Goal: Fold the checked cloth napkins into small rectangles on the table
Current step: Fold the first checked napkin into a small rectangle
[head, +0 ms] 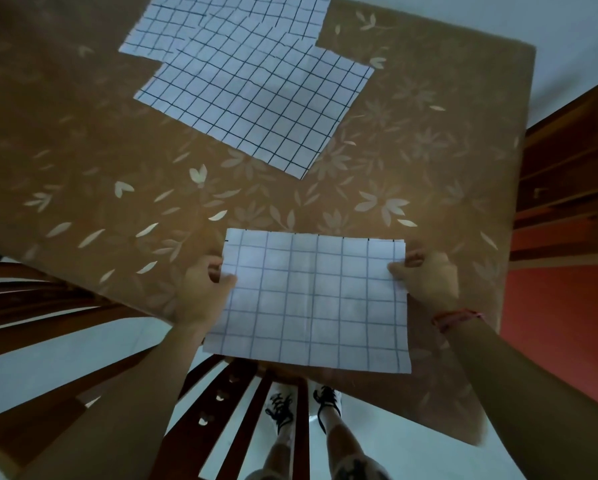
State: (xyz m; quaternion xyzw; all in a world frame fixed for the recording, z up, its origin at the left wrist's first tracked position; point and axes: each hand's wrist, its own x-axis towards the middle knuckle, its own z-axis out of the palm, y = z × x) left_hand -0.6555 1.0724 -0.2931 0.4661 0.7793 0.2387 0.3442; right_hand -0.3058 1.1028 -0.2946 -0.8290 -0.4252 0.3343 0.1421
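A white napkin with a dark check (311, 299), folded into a rectangle, hangs over the near edge of the table between both hands. My left hand (206, 287) pinches its left edge near the top. At the right edge my right hand (425, 275) pinches it at the same height. Farther back, a second checked napkin (256, 105) lies flat and unfolded. A third one (200, 26) lies behind it, partly under it and cut off by the top of the view.
The table wears a brown cloth with pale flowers (412, 174). Wooden chairs stand at the near left (48, 299) and the right (564, 174), with a chair back (242, 403) right below the held napkin. My feet (304, 407) stand on a pale floor.
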